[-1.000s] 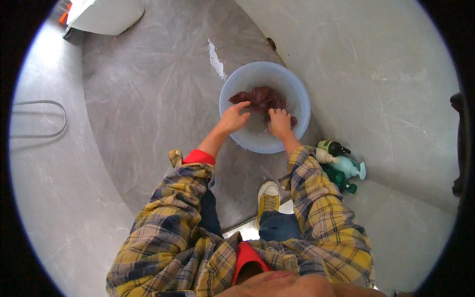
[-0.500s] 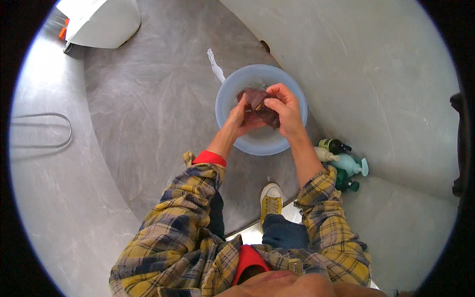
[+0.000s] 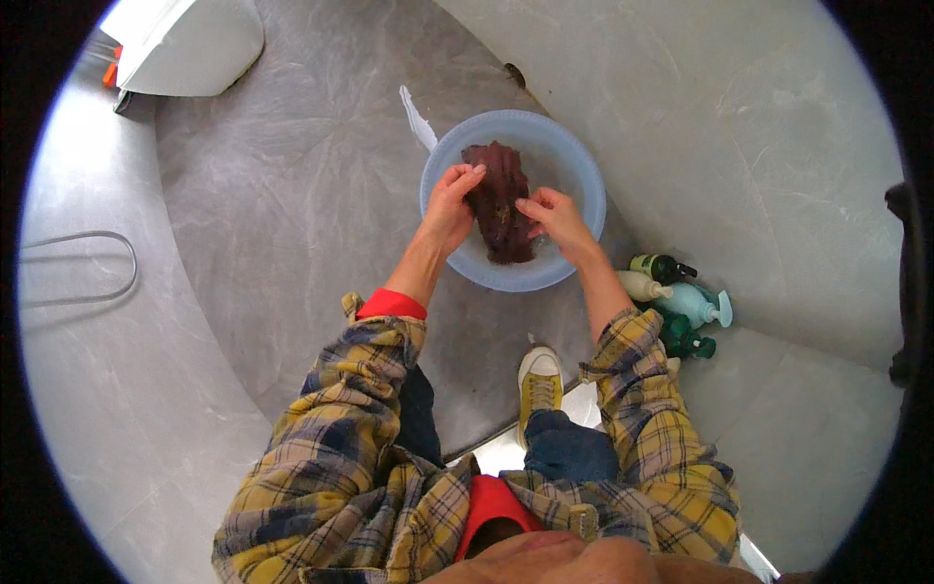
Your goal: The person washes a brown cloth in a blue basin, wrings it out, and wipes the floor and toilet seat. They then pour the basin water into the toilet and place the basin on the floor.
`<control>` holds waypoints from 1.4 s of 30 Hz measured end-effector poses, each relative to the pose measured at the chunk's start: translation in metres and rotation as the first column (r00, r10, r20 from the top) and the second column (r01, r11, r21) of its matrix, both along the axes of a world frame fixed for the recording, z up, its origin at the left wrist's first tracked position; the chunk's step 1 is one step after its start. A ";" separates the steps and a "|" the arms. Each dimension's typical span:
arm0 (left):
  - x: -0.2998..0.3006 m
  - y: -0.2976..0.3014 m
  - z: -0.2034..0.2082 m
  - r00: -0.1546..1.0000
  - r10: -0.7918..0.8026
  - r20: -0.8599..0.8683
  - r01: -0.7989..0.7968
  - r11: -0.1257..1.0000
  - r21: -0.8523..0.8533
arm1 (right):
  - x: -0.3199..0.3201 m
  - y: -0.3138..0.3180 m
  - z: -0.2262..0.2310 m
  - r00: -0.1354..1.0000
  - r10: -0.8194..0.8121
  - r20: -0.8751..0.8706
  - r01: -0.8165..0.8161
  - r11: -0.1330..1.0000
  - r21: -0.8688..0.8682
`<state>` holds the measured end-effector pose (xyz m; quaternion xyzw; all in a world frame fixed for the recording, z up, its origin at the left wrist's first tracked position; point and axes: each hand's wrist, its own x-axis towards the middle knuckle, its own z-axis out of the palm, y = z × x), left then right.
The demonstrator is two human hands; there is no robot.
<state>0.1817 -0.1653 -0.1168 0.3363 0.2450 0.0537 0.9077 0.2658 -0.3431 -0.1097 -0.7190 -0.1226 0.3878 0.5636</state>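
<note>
A dark maroon cloth (image 3: 501,202) is spread lengthwise over a light blue basin (image 3: 446,156) on the floor. It looks wet and wrinkled, with a few small yellowish specks near its middle; its exact kind cannot be told. On its left edge my left hand (image 3: 450,207) pinches the fabric between thumb and fingers. My right hand (image 3: 557,222) grips the opposite edge, thumb and forefinger pressed together. Water seems to lie in the basin below the cloth.
Several pump bottles (image 3: 689,304) lie to the right, by the grey wall (image 3: 769,185). A toilet (image 3: 199,49) stands at the far left, and a metal bar (image 3: 131,263) is fixed to the left wall. Beside the basin is a white strip (image 3: 416,117). My yellow shoe (image 3: 540,384) is close below.
The bunched, folded cloth has been opened out into a long flat piece. My hands have moved apart, each now at one side of it.
</note>
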 end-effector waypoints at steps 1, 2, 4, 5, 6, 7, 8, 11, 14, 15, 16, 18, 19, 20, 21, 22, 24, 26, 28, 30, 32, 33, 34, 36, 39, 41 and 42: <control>0.001 -0.001 -0.001 1.000 -0.013 -0.018 0.015 0.997 0.079 | 0.000 0.005 -0.004 0.993 -0.117 0.002 0.117 0.992 -0.037; 0.000 -0.002 -0.001 0.999 -0.025 -0.033 0.030 0.988 0.151 | -0.001 0.010 -0.007 0.988 -0.157 0.011 0.155 0.983 0.103; -0.001 -0.005 -0.001 0.998 -0.058 -0.005 0.057 0.953 0.297 | 0.000 0.018 -0.013 0.978 -0.206 -0.022 0.204 0.935 0.289; -0.001 -0.004 -0.001 0.997 -0.076 -0.004 0.072 0.922 0.382 | 0.002 0.020 -0.014 0.977 -0.207 0.048 0.192 0.957 0.217; -0.002 -0.003 0.000 0.994 -0.103 -0.025 0.103 0.879 0.466 | 0.006 0.019 -0.014 0.974 -0.170 0.152 0.137 0.969 0.207; -0.003 0.002 -0.001 0.991 -0.130 -0.042 0.132 0.834 0.536 | 0.011 0.018 -0.014 0.949 -0.126 0.289 0.051 0.966 0.254; -0.004 0.005 -0.001 0.984 -0.176 -0.013 0.149 0.784 0.602 | 0.018 0.013 -0.012 0.967 -0.188 0.170 0.145 0.961 0.235; -0.008 0.028 -0.003 0.984 -0.105 -0.145 0.179 0.616 0.767 | 0.045 -0.007 0.003 0.942 -0.335 -0.015 0.317 0.875 0.367; -0.011 0.036 -0.006 0.981 -0.039 -0.189 0.167 0.658 0.734 | 0.055 -0.018 0.019 0.902 -0.431 -0.019 0.407 0.834 0.372; -0.012 0.035 -0.007 0.977 -0.030 -0.212 0.190 0.576 0.795 | 0.052 -0.015 0.020 0.902 -0.428 -0.044 0.421 0.854 0.305; -0.012 0.032 -0.007 0.987 -0.081 -0.141 0.162 0.581 0.798 | 0.046 -0.010 0.018 0.888 -0.450 -0.091 0.459 0.875 0.155; -0.010 0.017 -0.008 0.991 -0.134 -0.025 0.101 0.596 0.797 | 0.024 0.012 0.001 0.969 -0.194 -0.156 0.210 0.973 0.094; -0.009 0.012 -0.008 0.975 -0.224 0.007 0.131 0.594 0.793 | 0.018 0.020 -0.009 0.976 -0.203 -0.074 0.209 0.975 0.077; -0.009 0.008 -0.007 0.976 -0.216 -0.043 0.164 0.582 0.797 | 0.014 0.025 -0.020 0.985 -0.174 -0.014 0.174 0.981 0.086; -0.009 0.006 -0.006 0.968 -0.242 -0.065 0.196 0.571 0.798 | 0.011 0.027 -0.031 0.995 -0.091 0.035 0.084 0.984 0.159; -0.009 0.005 -0.005 0.962 -0.258 -0.092 0.227 0.562 0.796 | 0.010 0.027 -0.042 0.987 -0.152 0.062 0.144 0.983 0.113; -0.010 0.009 -0.002 0.956 -0.278 -0.096 0.234 0.522 0.821 | 0.010 0.026 -0.054 0.965 -0.227 0.128 0.202 0.962 0.185; -0.012 0.016 0.001 0.953 -0.266 -0.146 0.254 0.437 0.863 | 0.016 0.018 -0.048 0.967 -0.157 0.201 0.135 0.984 0.116; -0.013 0.025 0.002 0.944 -0.255 -0.207 0.281 0.299 0.912 | 0.019 0.013 -0.027 0.961 -0.197 0.194 0.180 0.979 0.101; -0.016 0.037 0.004 0.954 -0.172 -0.244 0.277 0.204 0.939 | 0.033 -0.001 0.007 0.925 -0.347 0.156 0.314 0.928 0.202; -0.020 0.046 0.003 0.957 -0.125 -0.263 0.279 0.132 0.951 | 0.058 -0.026 0.039 0.860 -0.480 0.174 0.403 0.847 0.346; -0.020 0.048 0.002 0.955 -0.110 -0.276 0.287 0.100 0.953 | 0.064 -0.032 0.044 0.799 -0.576 0.174 0.489 0.790 0.369; -0.020 0.049 0.001 0.949 -0.053 -0.309 0.313 0.069 0.947 | 0.067 -0.033 0.041 0.848 -0.493 0.193 0.400 0.836 0.376; -0.018 0.049 -0.001 0.960 -0.084 -0.265 0.259 -0.079 0.963 | 0.065 -0.031 0.023 0.868 -0.452 0.207 0.383 0.873 0.303; -0.016 0.042 0.002 0.959 -0.060 -0.276 0.253 -0.247 0.935 | 0.040 -0.003 -0.024 0.908 -0.129 0.397 0.086 0.989 0.124; -0.015 0.038 0.011 0.959 -0.058 -0.277 0.250 -0.286 0.925 | 0.027 0.014 -0.042 0.872 0.029 0.488 -0.048 0.999 0.025; -0.015 0.037 0.017 0.952 -0.140 -0.274 0.242 -0.208 0.948 | 0.023 0.023 -0.045 0.866 0.108 0.488 -0.100 0.994 -0.042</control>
